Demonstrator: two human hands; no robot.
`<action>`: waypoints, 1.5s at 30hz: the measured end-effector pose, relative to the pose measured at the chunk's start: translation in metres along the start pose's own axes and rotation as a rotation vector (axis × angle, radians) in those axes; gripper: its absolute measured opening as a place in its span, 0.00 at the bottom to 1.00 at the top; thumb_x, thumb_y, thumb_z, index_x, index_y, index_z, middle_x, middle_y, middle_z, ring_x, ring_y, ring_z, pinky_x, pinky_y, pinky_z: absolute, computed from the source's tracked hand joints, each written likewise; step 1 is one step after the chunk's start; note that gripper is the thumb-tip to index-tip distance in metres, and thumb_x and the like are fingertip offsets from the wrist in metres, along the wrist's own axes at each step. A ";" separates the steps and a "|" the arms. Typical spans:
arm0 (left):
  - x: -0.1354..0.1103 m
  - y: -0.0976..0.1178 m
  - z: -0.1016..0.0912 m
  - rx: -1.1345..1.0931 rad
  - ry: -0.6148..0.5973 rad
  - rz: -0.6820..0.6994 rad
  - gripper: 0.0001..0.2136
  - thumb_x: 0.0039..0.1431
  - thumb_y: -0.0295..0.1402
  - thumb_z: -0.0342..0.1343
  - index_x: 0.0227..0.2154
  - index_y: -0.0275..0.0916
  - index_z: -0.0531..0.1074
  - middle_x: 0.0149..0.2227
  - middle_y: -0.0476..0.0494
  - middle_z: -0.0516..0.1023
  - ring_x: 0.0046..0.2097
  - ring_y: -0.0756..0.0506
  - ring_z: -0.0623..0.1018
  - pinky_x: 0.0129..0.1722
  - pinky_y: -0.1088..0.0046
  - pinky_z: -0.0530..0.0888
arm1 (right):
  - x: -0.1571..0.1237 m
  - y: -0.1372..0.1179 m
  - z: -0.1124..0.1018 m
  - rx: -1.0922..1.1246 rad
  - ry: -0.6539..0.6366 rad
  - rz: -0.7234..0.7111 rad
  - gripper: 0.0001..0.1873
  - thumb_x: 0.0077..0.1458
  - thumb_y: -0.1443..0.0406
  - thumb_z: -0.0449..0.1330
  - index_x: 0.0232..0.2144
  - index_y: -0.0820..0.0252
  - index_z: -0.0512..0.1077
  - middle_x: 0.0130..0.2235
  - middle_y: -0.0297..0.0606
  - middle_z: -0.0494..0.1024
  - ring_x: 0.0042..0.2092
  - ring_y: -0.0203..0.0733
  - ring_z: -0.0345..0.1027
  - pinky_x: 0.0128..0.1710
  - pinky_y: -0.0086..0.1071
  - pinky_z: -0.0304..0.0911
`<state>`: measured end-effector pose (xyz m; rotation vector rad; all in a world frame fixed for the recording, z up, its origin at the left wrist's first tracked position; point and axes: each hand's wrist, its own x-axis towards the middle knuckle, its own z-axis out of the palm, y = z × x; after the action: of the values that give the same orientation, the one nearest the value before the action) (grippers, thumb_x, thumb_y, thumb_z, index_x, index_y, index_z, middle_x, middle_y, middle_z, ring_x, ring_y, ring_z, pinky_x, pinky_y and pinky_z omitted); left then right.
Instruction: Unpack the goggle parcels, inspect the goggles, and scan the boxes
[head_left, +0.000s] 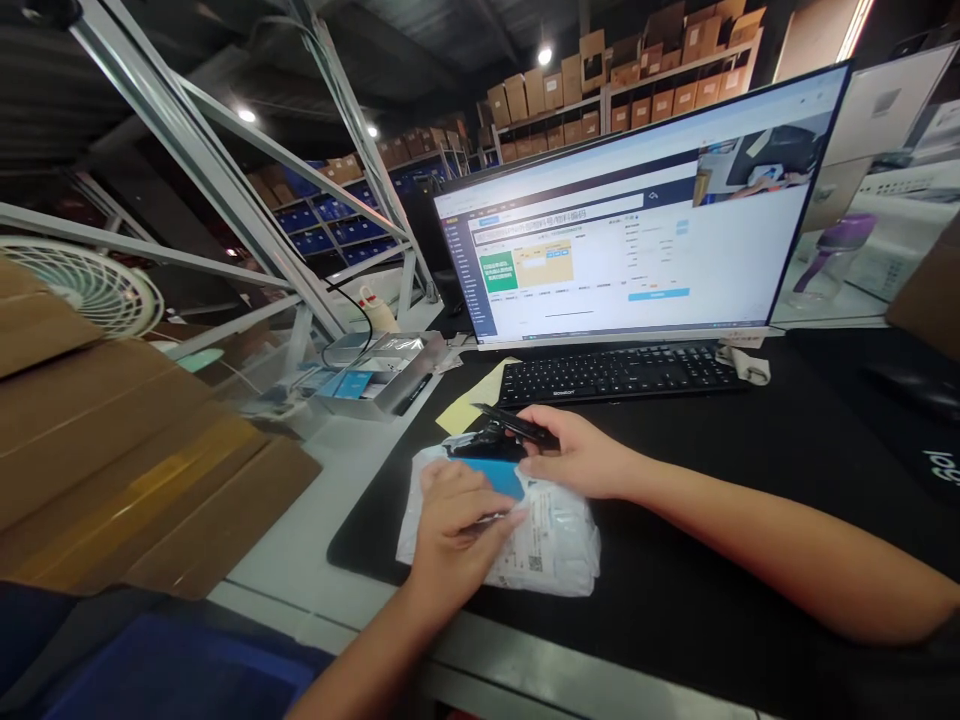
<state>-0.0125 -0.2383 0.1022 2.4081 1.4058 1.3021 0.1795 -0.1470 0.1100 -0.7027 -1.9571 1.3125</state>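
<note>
A white plastic mailing bag with a printed label lies on the black desk mat. Its far side gapes, and part of a blue box and something black show in the opening. My left hand is on top of the bag, thumb and fingers pinching the plastic along the edge of the opening. In my right hand is a slim black utility knife, its tip toward the left; the fingers of that hand also rest at the bag's far right edge.
Behind the bag are a yellow paper, a black keyboard and a lit monitor. A grey box of small items stands left of the mat. Cardboard boxes and a fan crowd the left. A mouse sits far right.
</note>
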 end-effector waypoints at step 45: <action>-0.013 0.019 0.031 0.135 0.035 0.069 0.06 0.67 0.26 0.52 0.33 0.42 0.64 0.35 0.49 0.74 0.39 0.45 0.72 0.46 0.64 0.63 | 0.000 0.014 -0.002 -0.225 0.285 -0.053 0.08 0.51 0.72 0.59 0.34 0.57 0.70 0.34 0.31 0.75 0.36 0.38 0.68 0.36 0.30 0.59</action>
<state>0.0190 -0.2484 0.0823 2.5540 1.4774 1.3104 0.1817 -0.1410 0.0972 -0.8869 -1.8898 0.9123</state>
